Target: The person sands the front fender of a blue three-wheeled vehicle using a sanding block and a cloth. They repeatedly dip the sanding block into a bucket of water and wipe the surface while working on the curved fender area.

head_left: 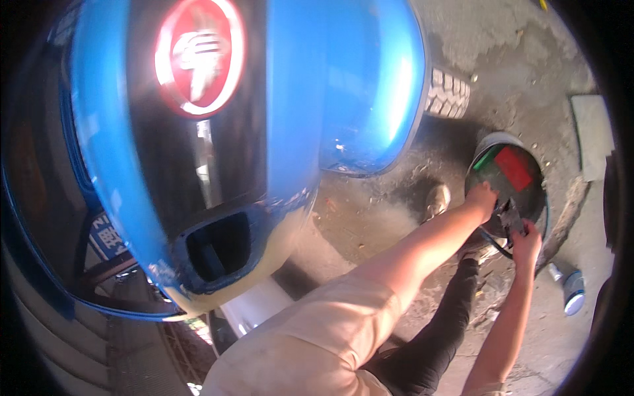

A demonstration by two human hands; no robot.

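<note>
A round bucket [492, 142] stands on the ground at the right, with dark liquid in it. Inside show a flat red piece [513, 168] and a narrow green piece [484, 158]. Over the bucket's left part, my left hand [483, 200] is closed, its fingers curled; what they hold, if anything, is hidden. By the near rim, my right hand [526, 242] pinches a dark grey, flat, ragged-edged piece [510, 218] that hangs over the bucket. I cannot tell its material.
A blue vehicle front [297, 99] fills the left, with a hollow lamp opening [219, 247] and beige patches along its lower edge. A tyre [449, 94] shows behind. On the ground lie a can [574, 290] and a pale slab [592, 135]. My shoe [438, 198] stands near the bucket.
</note>
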